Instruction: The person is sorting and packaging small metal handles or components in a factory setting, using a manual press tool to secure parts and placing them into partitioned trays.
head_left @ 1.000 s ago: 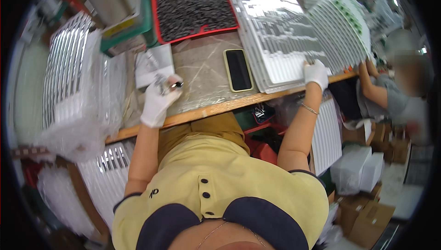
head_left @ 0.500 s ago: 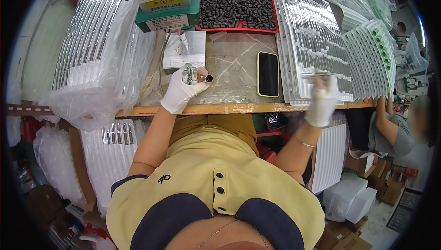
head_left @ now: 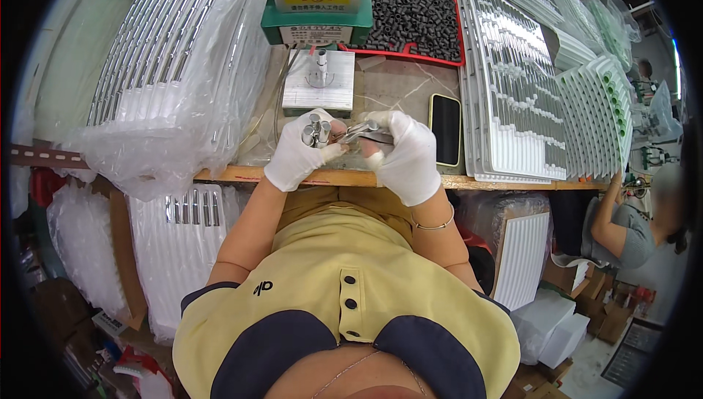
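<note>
Several short, shiny metal tubes (head_left: 316, 132) stand bundled in my gloved left hand (head_left: 291, 156), whose fingers wrap round them. Close beside it, my gloved right hand (head_left: 411, 156) pinches more shiny metal tubes (head_left: 364, 131) between thumb and fingers. These point toward the left hand's fingertips; whether the two hands' pieces touch is hard to make out. Just beyond my left hand sits a metal block (head_left: 318, 90) with a small upright post (head_left: 321, 69) on top.
A green-based press (head_left: 318, 21) stands behind the block. Black plastic sleeves (head_left: 410, 10) fill a red tray (head_left: 463, 32). A phone (head_left: 445, 129) lies right of my hands, before stacked white trays of metal tubes (head_left: 512, 84). Plastic-wrapped tubes (head_left: 157, 40) lie left. Another person (head_left: 622, 227) works far right.
My right hand has come from the white trays on the right to beside my left hand, carrying metal tubes. The view has shifted, so the bench things appear farther right.
</note>
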